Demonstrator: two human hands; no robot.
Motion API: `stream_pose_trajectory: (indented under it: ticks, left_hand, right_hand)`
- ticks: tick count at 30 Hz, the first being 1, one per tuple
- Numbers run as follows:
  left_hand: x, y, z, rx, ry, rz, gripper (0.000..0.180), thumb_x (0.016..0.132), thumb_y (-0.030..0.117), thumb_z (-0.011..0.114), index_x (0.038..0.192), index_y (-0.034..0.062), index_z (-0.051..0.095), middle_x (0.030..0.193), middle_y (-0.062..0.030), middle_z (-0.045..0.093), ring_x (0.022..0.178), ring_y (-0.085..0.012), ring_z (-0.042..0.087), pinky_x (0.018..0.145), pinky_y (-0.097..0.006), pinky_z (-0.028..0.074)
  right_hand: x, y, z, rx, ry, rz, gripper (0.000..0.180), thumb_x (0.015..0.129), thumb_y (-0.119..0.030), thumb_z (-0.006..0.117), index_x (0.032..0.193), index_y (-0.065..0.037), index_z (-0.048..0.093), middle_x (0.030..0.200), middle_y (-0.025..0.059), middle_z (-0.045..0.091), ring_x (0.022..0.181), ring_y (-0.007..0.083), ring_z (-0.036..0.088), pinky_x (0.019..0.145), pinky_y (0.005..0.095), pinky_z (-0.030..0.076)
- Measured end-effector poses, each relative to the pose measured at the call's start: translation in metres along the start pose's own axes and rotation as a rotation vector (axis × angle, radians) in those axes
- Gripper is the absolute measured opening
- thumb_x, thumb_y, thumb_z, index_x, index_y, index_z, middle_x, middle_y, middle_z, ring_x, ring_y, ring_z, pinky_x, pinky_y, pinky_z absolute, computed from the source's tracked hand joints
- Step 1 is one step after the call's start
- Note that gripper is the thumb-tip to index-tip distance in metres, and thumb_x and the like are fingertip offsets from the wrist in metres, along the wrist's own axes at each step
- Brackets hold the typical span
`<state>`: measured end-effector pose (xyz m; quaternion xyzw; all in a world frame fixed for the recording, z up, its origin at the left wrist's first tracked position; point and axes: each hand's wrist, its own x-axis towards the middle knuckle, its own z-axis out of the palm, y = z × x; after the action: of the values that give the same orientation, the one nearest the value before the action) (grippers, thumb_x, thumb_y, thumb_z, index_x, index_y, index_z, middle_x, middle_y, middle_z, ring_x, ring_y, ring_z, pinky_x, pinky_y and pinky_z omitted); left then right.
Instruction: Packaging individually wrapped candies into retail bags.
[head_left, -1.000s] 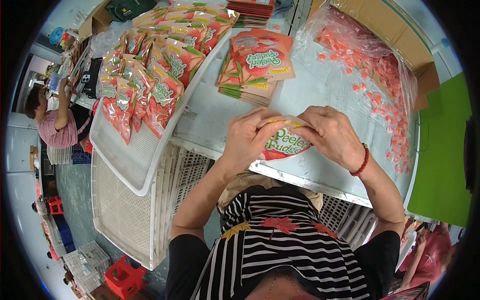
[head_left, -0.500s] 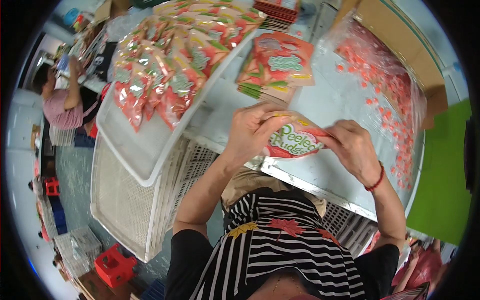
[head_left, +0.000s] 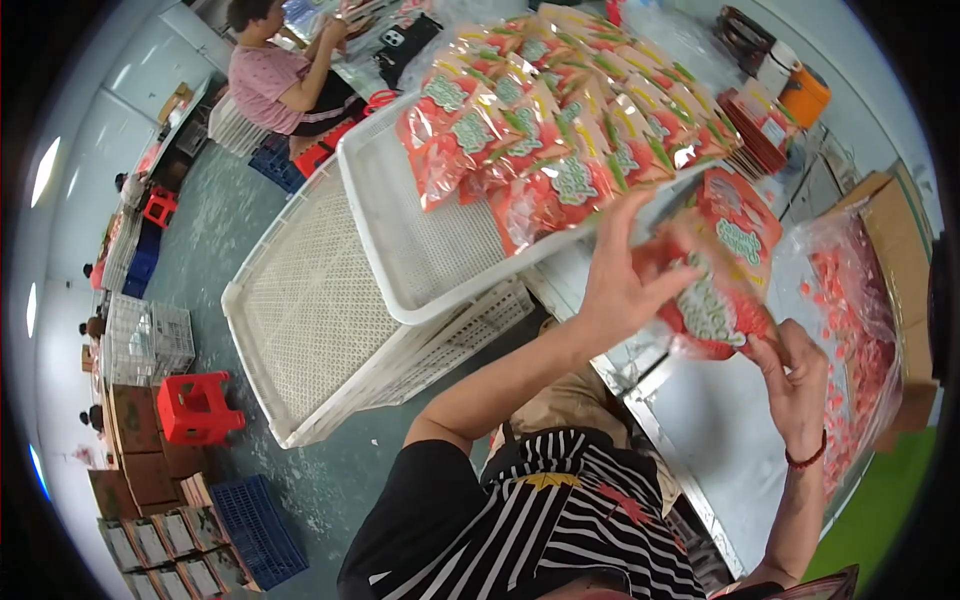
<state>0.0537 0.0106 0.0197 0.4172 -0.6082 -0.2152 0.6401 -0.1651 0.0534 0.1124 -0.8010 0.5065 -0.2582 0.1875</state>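
Observation:
A red and peach candy pouch [head_left: 716,312], blurred by motion, hangs tilted between my hands above the table's front edge. My left hand [head_left: 622,275] is at its upper left, thumb across the front and index finger stretched upward; the other fingers are partly hidden. At the pouch's lower right corner, my right hand [head_left: 797,385] pinches with thumb and fingers. Just behind lies a short stack of similar flat pouches [head_left: 738,232]. To the left, filled candy pouches [head_left: 545,130] lie heaped in a white plastic tray [head_left: 408,300].
Stacked white crates [head_left: 310,300] support the tray. Loose red wrapped candies [head_left: 850,330] spill from a plastic-lined cardboard box [head_left: 905,290] at the right. A person in pink [head_left: 270,80] sits at the far left. Red stools [head_left: 195,408] and blue crates [head_left: 255,525] stand on the floor.
The view has swung left, bringing more of the tray and floor into sight. Both hands have moved the pouch toward the tray, and my left index finger has lifted away from my thumb.

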Motion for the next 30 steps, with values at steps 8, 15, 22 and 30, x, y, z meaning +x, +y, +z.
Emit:
stream_pose_trajectory:
  ticks: [8,15,22,30]
  left_hand:
    - [-0.027,-0.017,-0.005,0.03,0.023,-0.177,0.105,0.067,0.016,0.076,0.144,-0.0013,0.007,0.146,-0.0239,0.018,0.138,-0.0367,0.016,0.112,-0.042,0.017]
    - [0.018,-0.091,-0.102,-0.03,0.296,-0.176,0.059,0.086,0.004,0.053,0.14,0.0016,0.027,0.138,-0.0179,0.039,0.12,-0.0263,0.045,0.098,-0.034,0.037]
    - [0.099,-0.173,-0.255,0.746,0.501,-0.063,0.052,0.088,0.01,0.051,0.136,0.0017,0.032,0.12,-0.0251,0.052,0.105,-0.0418,0.053,0.088,-0.044,0.044]
    - [0.151,-0.311,-0.277,0.862,0.342,-0.231,0.062,0.087,0.029,0.055,0.136,0.0007,0.031,0.135,-0.0258,0.036,0.127,-0.039,0.035,0.103,-0.044,0.032]
  right_hand:
    - [0.063,-0.057,0.074,0.594,0.036,0.017,0.016,0.091,-0.009,0.057,0.101,0.003,0.061,0.082,0.0034,0.064,0.072,0.0068,0.058,0.067,0.023,0.048]
    - [0.073,-0.088,0.094,0.574,-0.194,-0.26,0.04,0.078,-0.002,0.066,0.115,0.002,0.053,0.103,0.0085,0.062,0.1,0.0151,0.057,0.089,0.0279,0.044]
    - [0.012,0.02,0.127,0.397,-0.235,0.086,0.023,0.081,-0.007,0.067,0.101,0.001,0.061,0.085,0.0116,0.066,0.077,0.0196,0.065,0.072,0.0285,0.05]
    - [-0.055,0.065,0.132,0.607,-0.18,0.596,0.016,0.091,-0.006,0.055,0.105,0.002,0.058,0.086,0.003,0.061,0.08,0.0104,0.057,0.073,0.0232,0.046]
